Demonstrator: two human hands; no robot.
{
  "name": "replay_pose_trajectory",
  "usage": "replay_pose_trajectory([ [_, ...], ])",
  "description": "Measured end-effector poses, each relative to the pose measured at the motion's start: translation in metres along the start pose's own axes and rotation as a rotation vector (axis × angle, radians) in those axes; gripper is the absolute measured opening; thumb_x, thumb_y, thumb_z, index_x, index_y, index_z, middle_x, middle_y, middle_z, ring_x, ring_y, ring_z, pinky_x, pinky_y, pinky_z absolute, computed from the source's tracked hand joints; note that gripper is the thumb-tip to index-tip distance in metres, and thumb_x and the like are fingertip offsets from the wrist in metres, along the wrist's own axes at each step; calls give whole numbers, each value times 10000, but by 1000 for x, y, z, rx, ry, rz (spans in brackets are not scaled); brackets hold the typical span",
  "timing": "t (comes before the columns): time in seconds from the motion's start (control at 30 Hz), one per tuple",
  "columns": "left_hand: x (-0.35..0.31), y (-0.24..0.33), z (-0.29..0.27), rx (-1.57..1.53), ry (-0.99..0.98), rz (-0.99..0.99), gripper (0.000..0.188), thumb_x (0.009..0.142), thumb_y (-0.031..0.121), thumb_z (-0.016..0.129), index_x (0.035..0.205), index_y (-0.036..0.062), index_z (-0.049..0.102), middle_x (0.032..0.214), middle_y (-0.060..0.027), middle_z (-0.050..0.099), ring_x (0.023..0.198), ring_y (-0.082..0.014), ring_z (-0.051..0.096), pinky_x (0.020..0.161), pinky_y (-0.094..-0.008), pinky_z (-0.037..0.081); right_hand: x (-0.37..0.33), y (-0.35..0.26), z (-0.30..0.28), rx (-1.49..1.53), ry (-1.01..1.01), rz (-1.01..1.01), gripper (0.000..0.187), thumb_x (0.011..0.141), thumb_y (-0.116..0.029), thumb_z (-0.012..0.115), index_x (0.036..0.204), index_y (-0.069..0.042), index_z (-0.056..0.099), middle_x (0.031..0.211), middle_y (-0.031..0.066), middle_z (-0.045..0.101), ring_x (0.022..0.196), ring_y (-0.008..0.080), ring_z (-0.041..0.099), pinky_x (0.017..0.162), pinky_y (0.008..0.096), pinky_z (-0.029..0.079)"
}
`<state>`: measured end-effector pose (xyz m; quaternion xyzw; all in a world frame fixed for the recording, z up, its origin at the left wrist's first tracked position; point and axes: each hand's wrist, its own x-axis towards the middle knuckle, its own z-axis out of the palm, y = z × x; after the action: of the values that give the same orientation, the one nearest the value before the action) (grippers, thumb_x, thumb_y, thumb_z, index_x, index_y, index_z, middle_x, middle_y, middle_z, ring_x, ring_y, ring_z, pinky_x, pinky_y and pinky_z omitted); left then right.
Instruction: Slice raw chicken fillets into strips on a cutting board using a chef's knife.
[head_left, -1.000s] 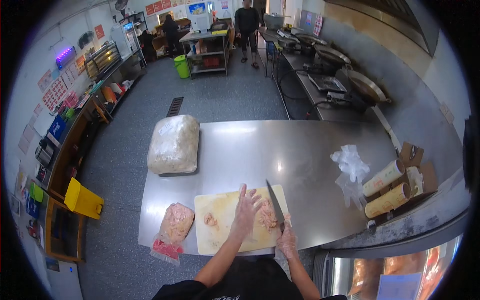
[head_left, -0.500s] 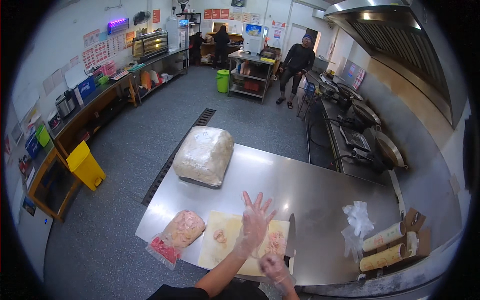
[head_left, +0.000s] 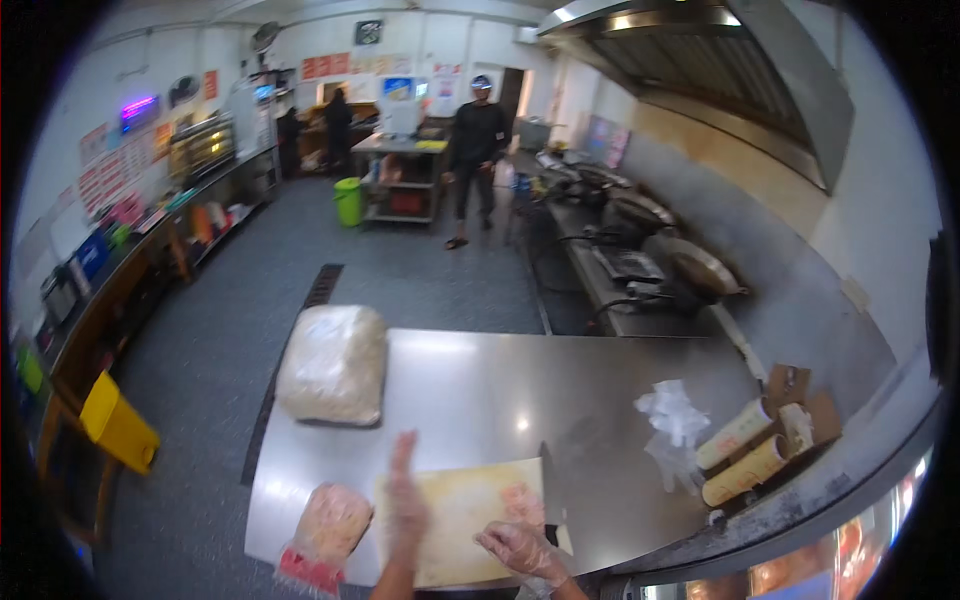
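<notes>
My left hand (head_left: 406,505), in a clear plastic glove, is raised over the left side of the cream cutting board (head_left: 455,500), fingers stretched upward and slightly blurred. My right hand (head_left: 522,550), also gloved, is closed over the board's near right part; nothing shows in its fingers. Beyond it, a small heap of pale pink raw meat pieces (head_left: 520,500) lies on the board. A knife (head_left: 546,475) rests along the board's right edge. Left of the board lies a clear bag of pale raw meat (head_left: 330,522), with a red pack (head_left: 310,568) at its near end.
A large plastic-wrapped block (head_left: 333,365) sits on the steel table (head_left: 470,400) at far left. Crumpled clear gloves (head_left: 672,425) and two film rolls (head_left: 745,470) by a cardboard box lie right. Woks (head_left: 700,265) line the right counter. A person (head_left: 478,150) stands farther off.
My right hand has come away from my left wrist. My left hand has swung left and turned edge-on. The view has shifted right, and the person in black now stands upright.
</notes>
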<state>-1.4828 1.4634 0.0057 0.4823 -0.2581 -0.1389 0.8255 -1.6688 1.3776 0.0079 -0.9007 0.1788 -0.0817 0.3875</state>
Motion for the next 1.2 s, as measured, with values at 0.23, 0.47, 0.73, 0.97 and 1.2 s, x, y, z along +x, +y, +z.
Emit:
replay_pose_trajectory([
  [0.23,-47,-66,-123,1334,-370,117,456,930,392,514,1183,21,594,1121,-207,610,1063,-359,562,921,-443,465,-80,160,27,-355,548,484,412,809,-339,670,1092,-40,638,1003,200,671,964,366,638,844,409,504],
  [0.47,-98,-143,-155,1285,-438,156,254,821,191,633,1005,27,575,859,-201,579,820,-389,568,701,-498,461,-78,227,66,-81,270,576,483,825,-313,664,1227,-61,575,1162,237,602,1080,374,584,913,458,461],
  [0.73,-72,-138,-131,694,36,-276,84,796,67,636,819,22,704,744,-132,663,736,-246,647,701,-349,513,-43,174,44,-314,351,747,584,859,-270,610,1359,-27,430,1199,255,590,1105,417,569,951,473,448],
  [0.97,-61,-84,-108,578,-3,-200,141,812,32,631,924,16,715,836,-82,692,785,-166,648,724,-277,509,-77,135,29,59,477,741,423,873,-184,516,1260,-12,510,1103,265,615,1039,413,595,894,452,463],
  [1.2,-65,-75,-62,166,-364,-565,187,903,105,608,1059,20,669,916,-78,680,839,-158,638,765,-278,512,-77,81,54,238,447,541,267,913,-222,541,1033,14,570,819,229,642,769,324,663,685,402,496],
])
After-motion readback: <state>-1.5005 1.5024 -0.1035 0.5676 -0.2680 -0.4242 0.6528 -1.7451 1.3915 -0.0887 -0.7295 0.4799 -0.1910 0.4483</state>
